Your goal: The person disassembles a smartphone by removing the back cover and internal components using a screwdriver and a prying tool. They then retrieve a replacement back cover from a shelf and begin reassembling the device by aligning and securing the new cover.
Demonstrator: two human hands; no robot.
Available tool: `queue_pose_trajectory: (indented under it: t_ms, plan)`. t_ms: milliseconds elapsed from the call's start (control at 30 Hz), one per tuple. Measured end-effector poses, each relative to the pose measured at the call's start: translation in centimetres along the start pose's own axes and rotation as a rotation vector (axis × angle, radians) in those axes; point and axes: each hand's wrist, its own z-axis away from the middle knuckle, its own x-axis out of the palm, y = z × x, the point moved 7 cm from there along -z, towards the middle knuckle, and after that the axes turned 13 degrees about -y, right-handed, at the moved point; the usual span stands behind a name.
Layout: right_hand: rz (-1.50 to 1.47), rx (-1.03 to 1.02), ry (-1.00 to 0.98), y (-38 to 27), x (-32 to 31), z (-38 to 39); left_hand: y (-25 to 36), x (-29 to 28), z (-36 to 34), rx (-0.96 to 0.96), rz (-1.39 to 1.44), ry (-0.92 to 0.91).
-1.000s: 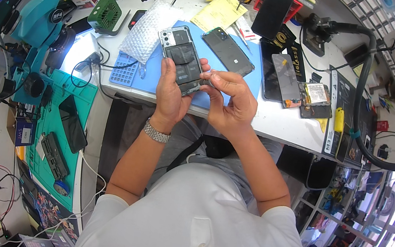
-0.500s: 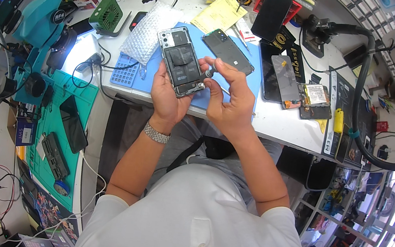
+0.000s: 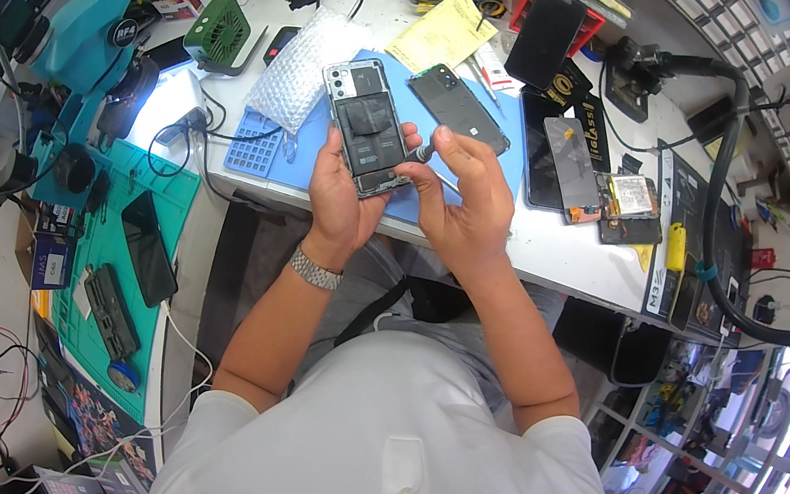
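My left hand (image 3: 344, 201) is wrapped round the lower part of a phone (image 3: 368, 129) with its back cover off. The phone's dark inner parts and the silver camera area at its top face up. Close to the phone's lower right edge, my right hand (image 3: 471, 197) pinches a slim screwdriver-like tool (image 3: 424, 153) between thumb and fingers. Its grey end points toward the phone, and the fingers hide much of the rest. Whether it touches the phone, I cannot tell. Beyond the hands, a dark phone back cover (image 3: 460, 107) lies on the blue mat (image 3: 301, 163).
Bubble wrap (image 3: 296, 71) and a yellow paper (image 3: 442, 31) lie behind the phone. Phone parts (image 3: 629, 201) and a loose screen (image 3: 572, 161) are at the right. A green fan (image 3: 218, 32) stands at the left, above a green mat (image 3: 133, 210) carrying a black phone (image 3: 149, 248).
The held phone has shifted slightly to the right. My right hand has also moved a little to the right, its fingers still pinched on the tool.
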Motion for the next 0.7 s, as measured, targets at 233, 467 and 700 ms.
queue_pose_trajectory:
  t_ms: [233, 467, 700]
  plan:
    - [-0.111, 0.020, 0.027, 1.1, 0.3, 1.5, -0.1, -0.2, -0.1, 0.000, -0.023, -0.013]
    - [-0.201, 0.022, 0.014, 1.4, 1.1, 1.9, -0.1, -0.2, 0.0, -0.024, -0.038, -0.024]
    - [-0.265, 0.040, 0.060, 2.2, 1.4, 2.2, -0.3, 0.0, 0.0, -0.023, -0.026, -0.006]
